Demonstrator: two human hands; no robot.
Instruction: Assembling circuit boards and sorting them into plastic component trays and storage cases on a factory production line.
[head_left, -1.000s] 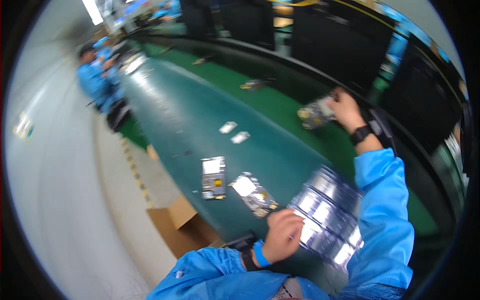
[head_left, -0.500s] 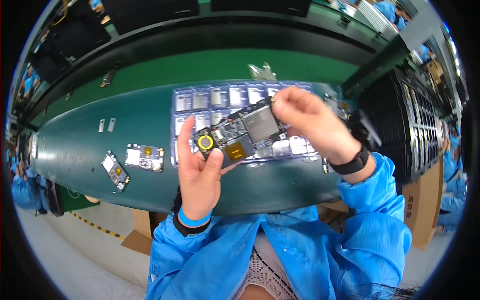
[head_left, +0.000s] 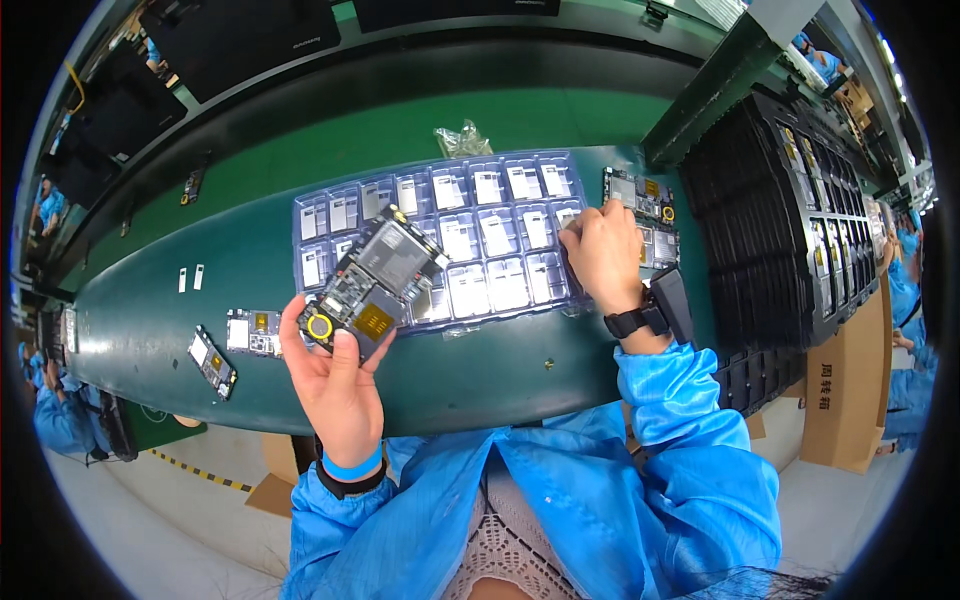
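Note:
My left hand (head_left: 342, 388) grips a black circuit board (head_left: 397, 258) by its lower end, thumb on top. The board is tilted and has a silver metal plate, a gold patch and a yellow ring. Under and beyond it lies a clear plastic tray (head_left: 437, 321), its compartments holding silver-white metal plates (head_left: 458, 238). At the tray's right edge, my right hand (head_left: 607, 258) reaches down with curled fingers, fingertips at an end compartment. What they pinch, if anything, is hidden. Two more boards (head_left: 640, 193) lie just right of that hand, one partly covered by it.
Two boards (head_left: 212, 362) and two small pale strips (head_left: 190, 278) lie on the green table at left. Stacked black trays (head_left: 770, 220) stand at right, by a cardboard box (head_left: 848, 390). Crumpled clear plastic (head_left: 463, 140) sits behind the tray.
My right hand has let go of the board's upper end and moved right and down to the tray's right edge. My left hand has carried the board left and turned it more upright.

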